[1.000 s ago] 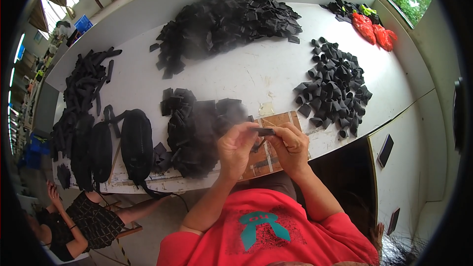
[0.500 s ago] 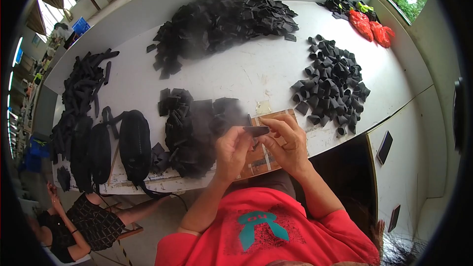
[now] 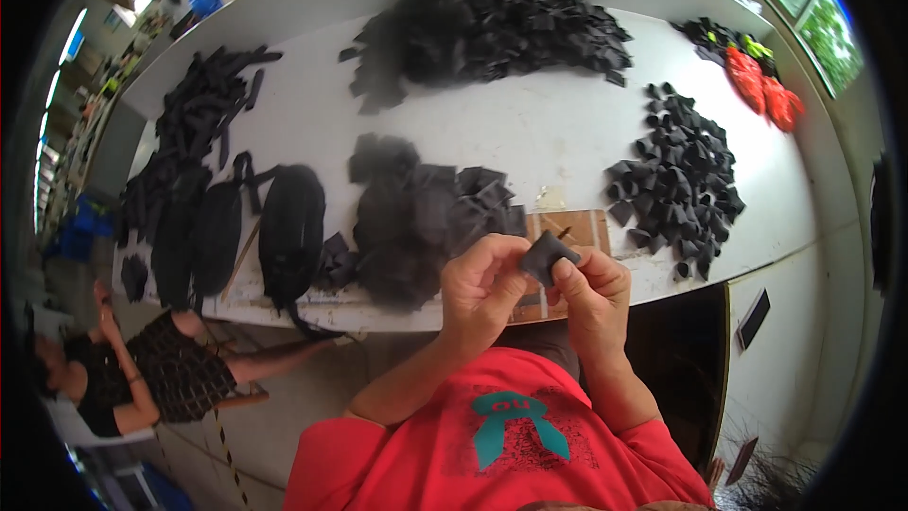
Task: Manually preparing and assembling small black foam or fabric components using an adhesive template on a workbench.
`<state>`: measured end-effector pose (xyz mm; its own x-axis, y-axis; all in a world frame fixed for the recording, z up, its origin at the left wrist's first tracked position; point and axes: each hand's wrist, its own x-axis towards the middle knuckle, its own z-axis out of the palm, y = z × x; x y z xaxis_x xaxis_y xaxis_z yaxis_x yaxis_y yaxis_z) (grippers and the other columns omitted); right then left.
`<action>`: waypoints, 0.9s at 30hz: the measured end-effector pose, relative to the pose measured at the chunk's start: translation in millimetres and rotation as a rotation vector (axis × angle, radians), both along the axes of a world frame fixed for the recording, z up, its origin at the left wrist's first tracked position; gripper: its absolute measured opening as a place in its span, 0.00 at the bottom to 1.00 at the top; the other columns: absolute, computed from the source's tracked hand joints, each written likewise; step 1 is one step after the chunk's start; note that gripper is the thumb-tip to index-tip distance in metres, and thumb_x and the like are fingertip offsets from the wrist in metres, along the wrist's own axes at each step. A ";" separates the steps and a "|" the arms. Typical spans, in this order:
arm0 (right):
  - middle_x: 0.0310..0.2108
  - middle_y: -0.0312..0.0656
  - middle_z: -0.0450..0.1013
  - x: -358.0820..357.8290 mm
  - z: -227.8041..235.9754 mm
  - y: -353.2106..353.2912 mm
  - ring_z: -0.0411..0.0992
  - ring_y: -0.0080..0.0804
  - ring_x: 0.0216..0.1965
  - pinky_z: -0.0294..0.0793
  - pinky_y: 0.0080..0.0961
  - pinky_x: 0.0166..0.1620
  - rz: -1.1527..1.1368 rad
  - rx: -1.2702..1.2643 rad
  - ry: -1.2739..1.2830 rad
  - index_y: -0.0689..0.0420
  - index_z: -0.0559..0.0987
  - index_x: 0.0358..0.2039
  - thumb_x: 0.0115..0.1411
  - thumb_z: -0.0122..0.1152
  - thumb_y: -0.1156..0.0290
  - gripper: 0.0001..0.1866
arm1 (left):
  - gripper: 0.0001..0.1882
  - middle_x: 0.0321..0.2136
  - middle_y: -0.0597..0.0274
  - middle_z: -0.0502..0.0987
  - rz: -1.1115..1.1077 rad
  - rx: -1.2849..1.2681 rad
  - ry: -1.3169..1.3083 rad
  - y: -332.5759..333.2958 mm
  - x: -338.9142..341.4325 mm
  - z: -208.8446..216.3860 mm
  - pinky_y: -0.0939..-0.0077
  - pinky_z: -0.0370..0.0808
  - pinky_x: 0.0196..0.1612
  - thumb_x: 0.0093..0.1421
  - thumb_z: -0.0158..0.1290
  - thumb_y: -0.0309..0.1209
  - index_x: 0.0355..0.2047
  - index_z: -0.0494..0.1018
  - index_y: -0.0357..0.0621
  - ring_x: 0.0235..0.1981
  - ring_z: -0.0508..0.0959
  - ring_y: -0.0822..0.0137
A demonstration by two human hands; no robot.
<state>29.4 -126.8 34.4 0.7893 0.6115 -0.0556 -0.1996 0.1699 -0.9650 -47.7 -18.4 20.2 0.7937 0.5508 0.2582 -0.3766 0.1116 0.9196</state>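
A small black fabric piece [image 3: 547, 259] is pinched between both hands above the table's front edge. My left hand [image 3: 484, 286] grips its left side with thumb and fingertips, and my right hand [image 3: 596, 295] holds the right side, thumb on its face. Under them lies a brown board [image 3: 588, 227] with pale strips, partly covered by the hands. Left of the board spreads a heap of flat black pieces [image 3: 426, 213], blurred in places. To the right is a pile of curled black pieces [image 3: 676, 185], looped into short tubes or cones.
A larger heap of black pieces [image 3: 515, 28] lies at the back. Black strips [image 3: 203, 99] and rounded black pouches [image 3: 291, 227] occupy the left. Red plastic bags [image 3: 761, 90] sit at the far right, a dark phone-like slab [image 3: 754, 319] nearer. Another person [image 3: 142, 360] sits at lower left.
The view has shifted, so the table contents appear farther right. The black piece was seen nearly edge-on; now its broad face shows, and my right thumb presses on it.
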 end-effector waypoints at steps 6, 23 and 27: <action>0.20 0.33 0.69 -8.6 -46.4 -19.7 0.64 0.16 0.22 0.63 0.12 0.27 0.268 -0.302 -0.327 0.65 0.74 0.32 0.57 0.55 0.64 0.14 | 0.05 0.21 0.66 0.71 0.632 0.109 0.357 43.6 -72.3 -52.9 0.86 0.68 0.26 0.55 0.48 0.23 0.33 0.68 0.35 0.21 0.70 0.79; 0.23 0.49 0.70 -5.7 -100.3 -45.1 0.70 0.45 0.24 0.68 0.31 0.28 0.208 -0.638 -0.543 0.63 0.74 0.27 0.50 0.56 0.74 0.05 | 0.06 0.26 0.55 0.72 0.438 0.970 0.331 39.4 -28.9 -85.0 0.71 0.71 0.29 0.49 0.50 0.18 0.29 0.71 0.38 0.27 0.74 0.60; 0.24 0.49 0.70 -4.8 -102.2 -54.6 0.70 0.45 0.25 0.68 0.31 0.28 0.186 -0.641 -0.550 0.63 0.74 0.27 0.50 0.56 0.74 0.05 | 0.18 0.31 0.55 0.68 0.158 1.102 0.450 6.0 20.0 -104.4 0.67 0.70 0.34 0.41 0.57 0.22 0.35 0.67 0.41 0.34 0.70 0.57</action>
<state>24.6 -181.4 -67.8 0.6956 0.7147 -0.0737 0.3530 -0.4292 -0.8314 -27.7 -12.4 -84.1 0.8773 0.3072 0.3687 0.0642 -0.8364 0.5443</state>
